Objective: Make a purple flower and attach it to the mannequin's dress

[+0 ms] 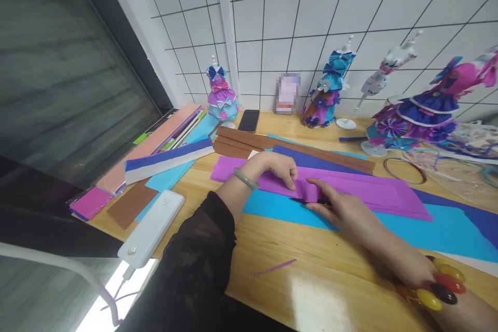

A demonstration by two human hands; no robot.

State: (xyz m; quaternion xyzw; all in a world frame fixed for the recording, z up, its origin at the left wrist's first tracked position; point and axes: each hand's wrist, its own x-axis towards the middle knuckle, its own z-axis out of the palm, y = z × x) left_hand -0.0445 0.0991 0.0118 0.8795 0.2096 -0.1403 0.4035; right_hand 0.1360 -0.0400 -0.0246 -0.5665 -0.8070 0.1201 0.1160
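Note:
A long folded strip of purple crepe paper (361, 192) lies across the middle of the table. My left hand (280, 167), a green bangle on its wrist, bends over the strip with fingertips closed on the paper's near edge. Just to the right, my right hand (337, 206) is closed around dark scissors (298, 200), mostly hidden by the fingers and paper. A small raised flap of purple paper (310, 193) stands between thumb and fingers there. Light blue paper (280, 208) lies under the strip, with dark blue paper (286, 155) behind it.
Brown paper strips (241, 140) and a phone (249, 120) lie farther back. Small dress forms in paper dresses (222, 96) line the wall. A white power bank (151, 228) sits at the left edge. One thin purple scrap (275, 268) lies in front.

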